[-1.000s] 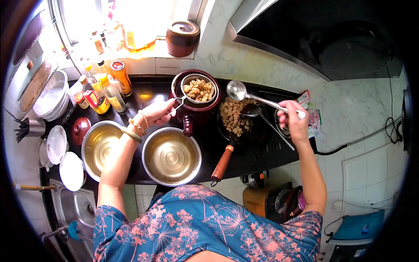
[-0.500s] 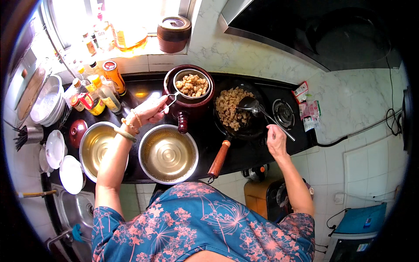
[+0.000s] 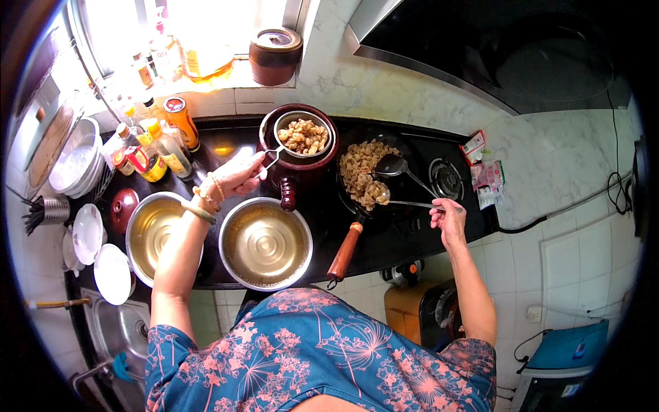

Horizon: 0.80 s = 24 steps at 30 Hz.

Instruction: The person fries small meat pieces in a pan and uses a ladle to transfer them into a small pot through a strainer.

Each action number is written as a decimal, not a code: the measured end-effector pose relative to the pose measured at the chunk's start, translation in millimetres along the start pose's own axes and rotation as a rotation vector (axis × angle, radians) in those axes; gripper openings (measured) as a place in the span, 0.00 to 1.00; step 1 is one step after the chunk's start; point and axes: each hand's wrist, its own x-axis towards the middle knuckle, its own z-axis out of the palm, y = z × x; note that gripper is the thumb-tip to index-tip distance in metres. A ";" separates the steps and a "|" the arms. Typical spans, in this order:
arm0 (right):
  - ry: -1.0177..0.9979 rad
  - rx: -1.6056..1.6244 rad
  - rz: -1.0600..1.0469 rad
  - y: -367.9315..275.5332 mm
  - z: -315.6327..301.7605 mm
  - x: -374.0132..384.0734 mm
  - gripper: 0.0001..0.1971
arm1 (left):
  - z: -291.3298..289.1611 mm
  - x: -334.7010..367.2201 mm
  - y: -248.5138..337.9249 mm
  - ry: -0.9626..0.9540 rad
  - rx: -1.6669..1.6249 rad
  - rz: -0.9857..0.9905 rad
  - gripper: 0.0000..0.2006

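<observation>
My left hand (image 3: 241,174) is closed on the handle of a round metal strainer (image 3: 279,146). The strainer sits over the mouth of a dark brown clay pot (image 3: 269,180) and holds brown lumpy pieces (image 3: 304,136) resembling walnuts. My right hand (image 3: 449,218) grips a long-handled metal spoon (image 3: 412,203). The spoon's bowl is among similar lumpy pieces (image 3: 362,167) in a black wok (image 3: 405,213) with a wooden handle (image 3: 345,250). A dark spatula (image 3: 392,165) rests in the wok, its handle reaching toward my right hand; whether they touch I cannot tell.
Two metal basins (image 3: 265,240) stand at the counter's front edge. Sauce bottles (image 3: 168,152), white bowls (image 3: 111,273) and a dark red lid (image 3: 124,209) are at the left. Small packets (image 3: 486,173) lean against the wall beside a burner (image 3: 446,178). A range hood (image 3: 494,62) hangs above.
My right hand has moved slightly right and up. The spoon's bowl has gone from beside the spatula to the near side of the food in the wok. My left hand and the strainer stay put.
</observation>
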 end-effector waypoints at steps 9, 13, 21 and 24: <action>-0.047 0.004 -0.070 -36.0 -11.5 -13.7 0.12 | 0.5 -0.8 0.1 0.001 0.014 -0.008 0.24; -0.077 -0.025 -0.082 -50.1 -4.4 -12.5 0.12 | 0.3 -0.8 -0.5 -0.006 -0.004 0.003 0.24; -0.122 -0.078 -0.096 -59.4 3.7 -4.0 0.13 | 2.0 -2.2 2.3 0.013 0.024 -0.006 0.25; -0.127 -0.082 -0.111 -80.8 9.4 -3.0 0.14 | -1.6 -1.0 -1.1 -0.016 0.003 0.005 0.25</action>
